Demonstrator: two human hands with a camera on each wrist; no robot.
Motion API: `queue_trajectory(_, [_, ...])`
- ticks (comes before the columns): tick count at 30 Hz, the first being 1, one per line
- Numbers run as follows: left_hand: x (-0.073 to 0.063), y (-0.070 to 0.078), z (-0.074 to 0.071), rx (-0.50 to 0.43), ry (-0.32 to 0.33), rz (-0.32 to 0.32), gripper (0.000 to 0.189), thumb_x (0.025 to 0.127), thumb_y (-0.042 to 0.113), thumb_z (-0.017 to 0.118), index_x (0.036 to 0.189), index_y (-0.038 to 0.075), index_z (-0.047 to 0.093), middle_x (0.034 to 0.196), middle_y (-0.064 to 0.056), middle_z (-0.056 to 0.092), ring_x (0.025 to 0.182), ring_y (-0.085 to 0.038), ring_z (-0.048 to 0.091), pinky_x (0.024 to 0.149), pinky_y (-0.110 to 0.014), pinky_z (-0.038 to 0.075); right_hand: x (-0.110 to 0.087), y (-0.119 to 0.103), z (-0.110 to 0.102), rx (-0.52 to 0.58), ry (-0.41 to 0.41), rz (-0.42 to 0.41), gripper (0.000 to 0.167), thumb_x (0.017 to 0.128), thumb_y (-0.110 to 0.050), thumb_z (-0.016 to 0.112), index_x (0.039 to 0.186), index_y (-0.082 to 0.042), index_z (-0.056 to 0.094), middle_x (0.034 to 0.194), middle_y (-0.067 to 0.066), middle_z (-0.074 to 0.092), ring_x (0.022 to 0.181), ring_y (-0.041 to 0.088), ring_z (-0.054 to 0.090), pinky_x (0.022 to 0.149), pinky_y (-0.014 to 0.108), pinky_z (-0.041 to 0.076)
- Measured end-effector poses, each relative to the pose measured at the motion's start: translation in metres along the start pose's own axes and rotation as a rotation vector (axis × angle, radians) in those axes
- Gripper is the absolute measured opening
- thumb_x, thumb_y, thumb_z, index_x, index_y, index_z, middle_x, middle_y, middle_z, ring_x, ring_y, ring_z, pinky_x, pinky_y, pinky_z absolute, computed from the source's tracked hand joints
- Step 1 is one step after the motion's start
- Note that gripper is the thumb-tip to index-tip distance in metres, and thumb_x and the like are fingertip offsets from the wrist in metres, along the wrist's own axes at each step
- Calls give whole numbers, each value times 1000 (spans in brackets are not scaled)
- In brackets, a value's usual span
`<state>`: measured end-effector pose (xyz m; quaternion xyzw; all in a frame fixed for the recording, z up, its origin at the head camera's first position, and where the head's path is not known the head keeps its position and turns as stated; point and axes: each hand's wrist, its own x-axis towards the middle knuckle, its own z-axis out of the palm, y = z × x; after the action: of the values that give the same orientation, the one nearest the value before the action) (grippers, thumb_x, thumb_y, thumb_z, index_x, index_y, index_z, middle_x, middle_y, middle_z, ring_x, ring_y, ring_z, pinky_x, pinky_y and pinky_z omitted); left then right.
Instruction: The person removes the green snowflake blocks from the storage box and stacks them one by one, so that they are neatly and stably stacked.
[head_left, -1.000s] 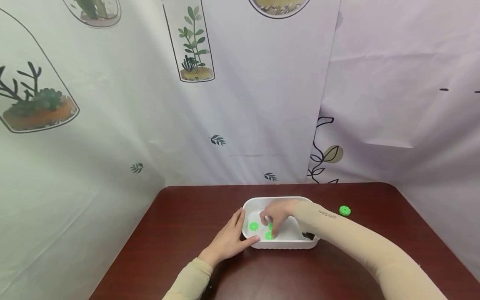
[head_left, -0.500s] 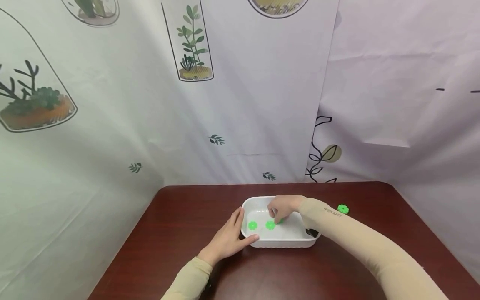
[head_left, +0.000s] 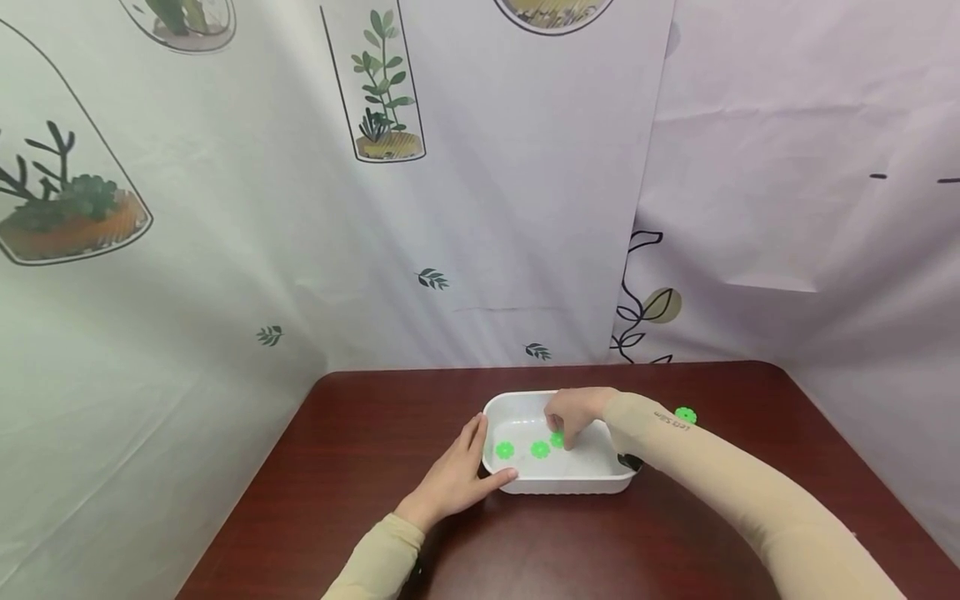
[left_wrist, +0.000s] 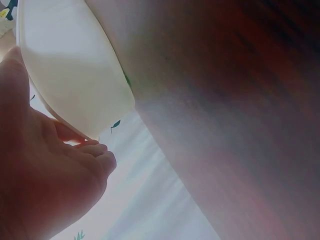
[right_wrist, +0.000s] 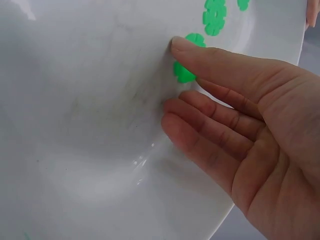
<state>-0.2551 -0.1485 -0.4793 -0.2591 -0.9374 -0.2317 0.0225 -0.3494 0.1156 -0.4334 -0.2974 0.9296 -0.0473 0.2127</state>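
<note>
a green flower-shaped piece (right_wrist: 185, 76) is in the white tray (head_left: 566, 486), lower centre of the head view, by the right hand (head_left: 579, 408); whether those fingers pinch it, i cannot tell. the left hand (head_left: 453, 482), fingers extended, rests at the tray's left end. only the right wrist view shows grey smudges (right_wrist: 100, 105) in the tray; only the head view clearly shows an outlying green piece (head_left: 686, 414) on the reddish worktop (head_left: 375, 433). plant-printed white cloth (head_left: 510, 208) fills the upper frame.

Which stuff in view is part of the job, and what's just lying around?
In the job:
- white tray, left hand against its end
- three green flowers inside, right hand at one

Likely just around:
- lone green flower on the table, maybe a spare
- printed cloth behind
</note>
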Motion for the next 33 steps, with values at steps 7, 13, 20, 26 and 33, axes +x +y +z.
queue_trajectory(7, [2,1,1,1,0,5,106,90,74,53,159,-2,22,162,-22,24,144,-34,36,111,-47,39,-2,2,-1,-1,-15,9,23,78,-17,87,88,-18,66,83,-10,60,77,9,53,75,29,48])
queue_trajectory(13, [2,1,4,-1,0,6,106,91,74,53,159,-2,22,162,-22,24,144,-34,37,110,-47,39,-3,3,0,29,-6,-7,28,76,-14,88,88,-16,63,84,-8,60,77,9,52,75,29,48])
queue_trajectory(20, [3,1,5,8,3,6,106,91,74,53,158,-2,23,162,-21,24,143,-33,38,110,-46,40,-5,7,0,80,-11,8,28,78,-8,86,90,-17,62,89,-5,60,82,13,53,77,32,48])
queue_trajectory(26, [2,2,3,2,-8,-5,106,90,74,53,159,-1,22,163,-21,23,143,-33,38,110,-46,40,-7,12,-1,124,-4,24,27,80,-7,83,90,-23,63,91,-6,62,85,13,55,78,33,47])
queue_trajectory(33, [0,1,1,1,0,-2,106,91,73,54,158,-2,23,162,-22,24,144,-34,37,111,-46,39,-9,15,-6,153,30,-34,26,82,-1,76,90,-25,69,87,-7,61,84,13,54,74,31,47])
